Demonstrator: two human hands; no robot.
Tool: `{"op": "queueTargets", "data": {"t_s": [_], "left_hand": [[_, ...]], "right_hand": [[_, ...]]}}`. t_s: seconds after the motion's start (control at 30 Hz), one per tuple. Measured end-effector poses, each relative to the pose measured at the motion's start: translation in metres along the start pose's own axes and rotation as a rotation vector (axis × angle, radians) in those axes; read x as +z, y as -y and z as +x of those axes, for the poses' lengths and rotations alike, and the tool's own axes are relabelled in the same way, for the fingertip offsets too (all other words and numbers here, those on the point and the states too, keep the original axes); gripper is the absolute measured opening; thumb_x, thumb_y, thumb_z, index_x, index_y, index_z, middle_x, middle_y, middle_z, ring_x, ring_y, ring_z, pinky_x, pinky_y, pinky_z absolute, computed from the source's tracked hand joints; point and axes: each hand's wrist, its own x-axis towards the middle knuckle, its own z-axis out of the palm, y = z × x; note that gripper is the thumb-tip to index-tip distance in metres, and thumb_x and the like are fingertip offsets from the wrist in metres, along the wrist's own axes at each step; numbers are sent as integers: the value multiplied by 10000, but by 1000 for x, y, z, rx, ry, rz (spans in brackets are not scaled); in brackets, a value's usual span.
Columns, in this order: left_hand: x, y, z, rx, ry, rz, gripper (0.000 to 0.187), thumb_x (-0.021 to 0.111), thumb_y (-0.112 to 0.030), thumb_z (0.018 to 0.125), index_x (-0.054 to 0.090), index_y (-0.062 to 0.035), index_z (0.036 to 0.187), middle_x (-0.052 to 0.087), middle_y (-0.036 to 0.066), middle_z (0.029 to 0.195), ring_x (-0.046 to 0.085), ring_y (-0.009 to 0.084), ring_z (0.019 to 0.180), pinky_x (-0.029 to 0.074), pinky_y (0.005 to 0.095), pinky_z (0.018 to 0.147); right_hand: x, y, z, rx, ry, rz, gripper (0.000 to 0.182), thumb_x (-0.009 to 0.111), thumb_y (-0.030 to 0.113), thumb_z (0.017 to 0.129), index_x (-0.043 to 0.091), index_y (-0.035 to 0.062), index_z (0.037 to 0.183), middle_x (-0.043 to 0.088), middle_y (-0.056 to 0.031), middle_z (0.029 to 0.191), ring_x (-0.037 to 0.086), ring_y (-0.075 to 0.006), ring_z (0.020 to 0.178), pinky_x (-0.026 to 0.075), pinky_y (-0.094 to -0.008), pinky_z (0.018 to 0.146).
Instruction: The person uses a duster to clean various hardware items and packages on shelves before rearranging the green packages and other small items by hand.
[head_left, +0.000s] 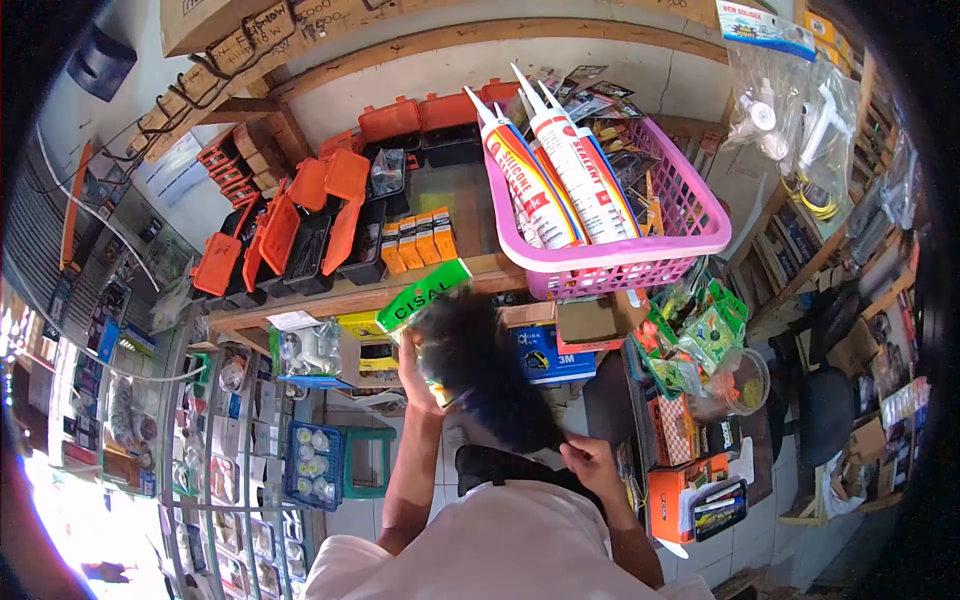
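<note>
My left hand [418, 378] is closed around a packet with a green header marked CISAL [425, 294], held up in front of the wooden shelf. The packet's lower part is mostly hidden behind a fuzzy black duster [490, 370]. My right hand [592, 468] grips the narrow lower end of the duster, its fingers wrapped round it. The duster slants up and left across the packet, blurred by motion.
On the wooden shelf [480, 275] stand orange-lidded boxes [345, 175], small orange cartons [420, 240] and a pink basket [620, 255] with sealant tubes [575, 170]. Below are a blue 3M box [548, 355], green packets [705, 325], a blue crate [312, 465] and a green stool [366, 460].
</note>
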Motion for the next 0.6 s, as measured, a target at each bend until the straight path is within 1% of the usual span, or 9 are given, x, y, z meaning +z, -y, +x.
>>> {"op": "queueTargets", "data": {"t_s": [0.07,0.13,0.27,0.37,0.4,0.47,0.53,0.57,0.6], "left_hand": [[-43,-10,-4,-70,112,-55,623,341,-506,953,385,-47,1372,489,166,1329,487,325,1207,371,457,1036],[-13,-5,-6,-80,53,50,601,345,-485,959,387,-47,1369,496,163,1318,509,324,1180,389,462,1024],[-33,-6,-12,-19,-289,169,557,379,-479,957,439,-68,1328,532,133,1288,542,307,1134,439,446,973],[-84,-15,-14,-214,156,-56,548,391,-496,954,481,-71,1288,572,130,1221,584,303,1045,483,440,904],[-1,4,-8,-64,-477,162,554,381,-517,952,506,-65,1246,610,119,1118,628,273,914,534,409,774],[-28,2,-13,-91,-471,209,561,375,-538,946,515,-70,1223,620,101,1072,636,260,875,541,390,744],[-58,-6,-20,-208,-140,148,576,380,-554,938,511,-75,1229,616,95,1097,623,260,951,525,401,818],[-62,-5,-23,-210,-151,224,515,387,-489,963,484,-74,1252,605,79,1089,623,230,918,528,364,775],[-79,-1,-27,-145,-371,297,511,392,-481,963,468,-79,1270,610,73,1077,629,214,899,534,356,760]], "right_hand": [[0,-1,4,5,2,7,211,619,90,900,636,-25,1076,544,24,684,469,-34,604,394,-205,523],[-1,5,8,10,8,14,200,619,94,901,639,-22,1061,531,29,669,458,-34,591,385,-207,514],[5,17,10,39,49,52,176,613,96,906,639,-13,1042,515,36,659,451,-37,578,376,-205,505],[5,18,12,63,58,86,140,603,89,911,634,-15,999,510,36,656,448,-35,577,366,-207,496],[5,18,12,30,101,59,118,596,85,914,630,-18,959,507,37,654,447,-34,576,361,-210,491],[11,31,15,63,41,99,116,591,95,918,616,-18,917,506,38,651,447,-33,573,359,-212,488],[10,27,14,99,-21,135,133,587,106,923,601,-18,875,505,38,648,446,-32,570,356,-215,485],[7,13,15,68,60,73,158,585,118,925,584,-15,840,503,39,639,441,-31,563,353,-213,484],[5,6,15,36,142,13,188,583,129,928,567,-12,805,501,41,630,436,-29,556,350,-211,483]]}}
